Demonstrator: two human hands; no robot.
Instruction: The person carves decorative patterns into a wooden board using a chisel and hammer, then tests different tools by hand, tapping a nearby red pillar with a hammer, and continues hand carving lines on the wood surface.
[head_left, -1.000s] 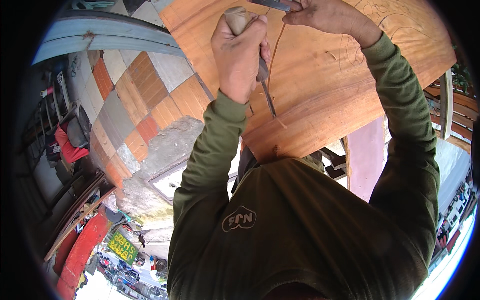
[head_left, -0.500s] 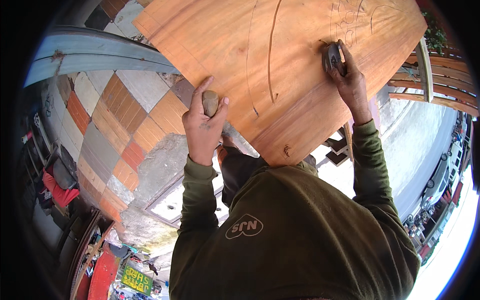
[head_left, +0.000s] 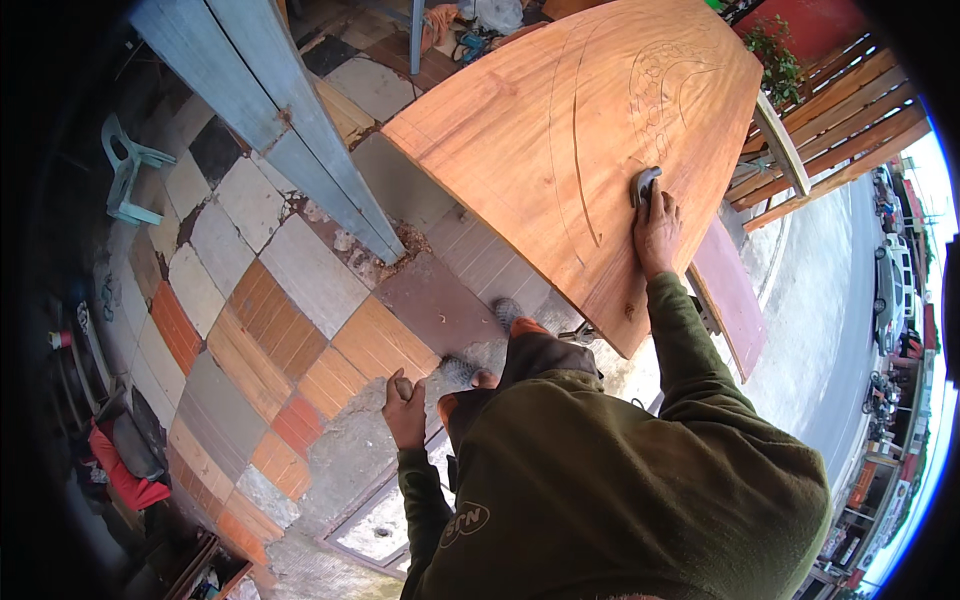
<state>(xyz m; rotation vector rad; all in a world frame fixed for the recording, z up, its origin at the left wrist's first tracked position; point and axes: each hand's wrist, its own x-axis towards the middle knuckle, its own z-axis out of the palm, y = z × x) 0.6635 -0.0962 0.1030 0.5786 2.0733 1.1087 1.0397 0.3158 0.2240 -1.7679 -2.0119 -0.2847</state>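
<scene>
A large wooden board (head_left: 500, 125) slants ahead of me, with curved grooves and a carved or drawn pattern on its upper face. My right hand (head_left: 658, 232) is closed on a small dark rounded hand tool (head_left: 641, 185), whose exact kind I cannot make out, resting on the board near its right side. Off the board at the lower left, above the tiled floor, my left hand (head_left: 405, 418) is closed around a short tool handle (head_left: 403, 388) with a blunt, rounded, brownish end. The rest of that tool is hidden.
A blue-grey post (head_left: 285, 115) stands left of the board on a patchwork tiled floor (head_left: 235, 235). A pale green plastic chair (head_left: 130, 175) is at far left. Wooden slats (head_left: 835, 130) and a reddish-brown panel (head_left: 728, 295) lie right of the board, with a street beyond.
My left hand has moved off the board, down beside my body, still holding the handle. My right hand and its dark tool have shifted nearer along the board. My view has turned, showing more floor.
</scene>
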